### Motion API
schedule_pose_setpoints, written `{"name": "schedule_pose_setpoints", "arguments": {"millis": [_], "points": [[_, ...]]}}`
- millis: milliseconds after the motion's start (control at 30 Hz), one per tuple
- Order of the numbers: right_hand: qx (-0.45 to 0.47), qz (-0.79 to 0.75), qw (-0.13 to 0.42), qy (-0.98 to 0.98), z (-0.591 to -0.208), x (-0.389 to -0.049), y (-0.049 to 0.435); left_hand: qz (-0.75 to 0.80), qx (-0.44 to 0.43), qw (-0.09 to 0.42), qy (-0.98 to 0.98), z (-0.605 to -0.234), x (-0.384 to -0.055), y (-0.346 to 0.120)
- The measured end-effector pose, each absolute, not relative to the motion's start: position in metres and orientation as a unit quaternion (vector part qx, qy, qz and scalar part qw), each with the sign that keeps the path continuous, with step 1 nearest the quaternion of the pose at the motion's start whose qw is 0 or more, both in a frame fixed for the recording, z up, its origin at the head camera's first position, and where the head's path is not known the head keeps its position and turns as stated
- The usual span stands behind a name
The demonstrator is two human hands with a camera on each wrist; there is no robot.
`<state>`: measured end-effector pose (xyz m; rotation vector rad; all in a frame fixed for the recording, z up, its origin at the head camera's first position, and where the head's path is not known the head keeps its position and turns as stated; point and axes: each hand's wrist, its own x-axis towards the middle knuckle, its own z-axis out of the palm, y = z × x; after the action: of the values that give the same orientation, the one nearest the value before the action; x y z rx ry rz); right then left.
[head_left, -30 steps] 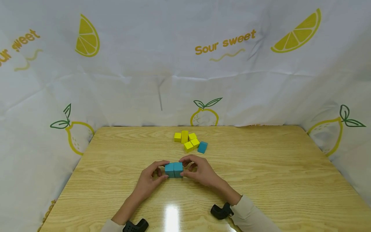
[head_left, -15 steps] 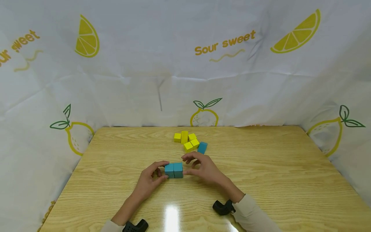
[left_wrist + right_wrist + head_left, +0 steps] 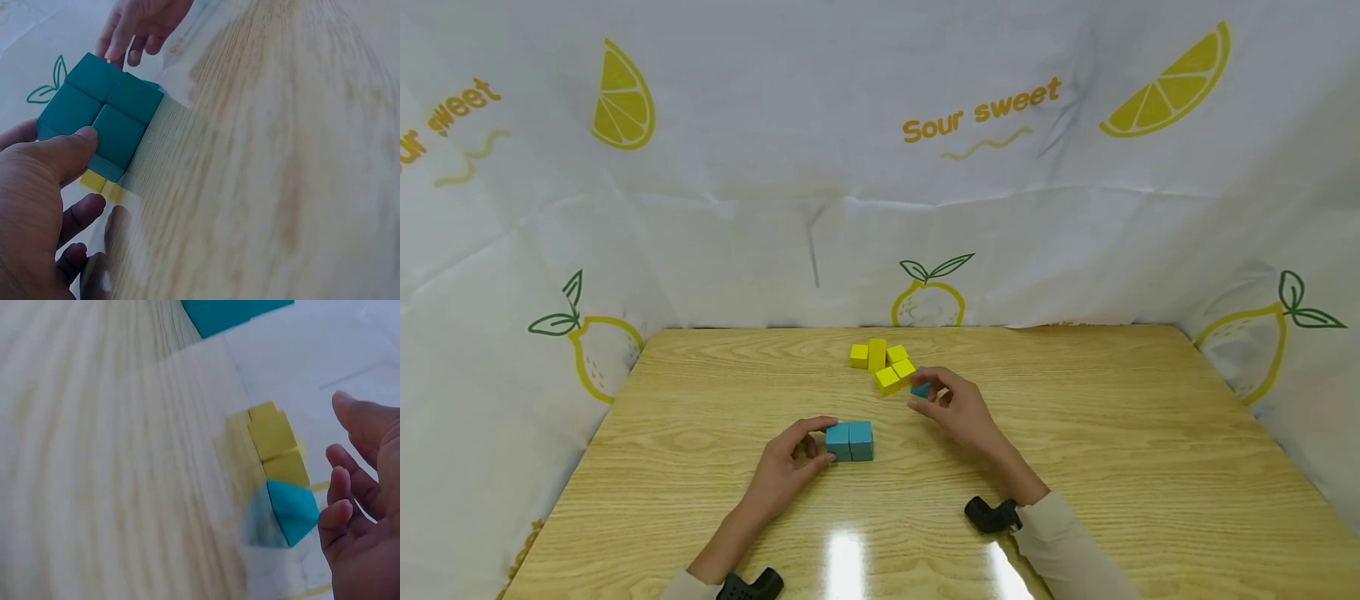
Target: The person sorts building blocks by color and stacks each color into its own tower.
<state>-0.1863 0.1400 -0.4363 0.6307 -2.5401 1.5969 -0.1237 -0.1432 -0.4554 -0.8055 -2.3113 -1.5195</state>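
Observation:
Blue blocks [image 3: 861, 440] stand pressed together in a squared group on the wooden table; in the left wrist view, several square faces [image 3: 119, 134] form a two-by-two front. My left hand [image 3: 781, 468] holds the group at its left side, thumb on the near face and index finger at the back. My right hand [image 3: 964, 408] hovers at a separate blue block [image 3: 919, 390], thumb and fingers apart and loosely bent. In the right wrist view a gap shows between the thumb and fingertips, and that block [image 3: 292, 514] lies just beyond the fingers.
Several yellow blocks [image 3: 887, 380] lie clustered behind the blue group, right beside the separate blue block. A white cloth [image 3: 760, 250] with lemon prints hangs behind the table [image 3: 1112, 433].
My right hand has let go of the blue group's right side and moved back and right to the separate blue block. The left hand has stayed in place.

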Motion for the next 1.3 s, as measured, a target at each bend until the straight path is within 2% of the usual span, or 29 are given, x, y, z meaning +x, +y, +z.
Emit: {"name": "schedule_pose_setpoints", "arguments": {"millis": [300,533,867,1300], "points": [[0.178,0.519,0.097,-0.83,-0.469,-0.209,0.163,-0.522,-0.27,0.127,-0.799,-0.459,-0.125,-0.144],[0.202,0.468,0.137,-0.85,-0.478,-0.217,0.171,-0.519,-0.273,0.132,-0.799,-0.459,-0.125,-0.144],[0.196,0.454,0.106,-0.863,-0.478,-0.216,0.172,-0.522,-0.272,0.126,-0.798,-0.457,-0.125,-0.144],[0.21,0.439,0.097,-0.868,-0.479,-0.217,0.171,-0.521,-0.273,0.128,-0.798,-0.456,-0.124,-0.144]]}}
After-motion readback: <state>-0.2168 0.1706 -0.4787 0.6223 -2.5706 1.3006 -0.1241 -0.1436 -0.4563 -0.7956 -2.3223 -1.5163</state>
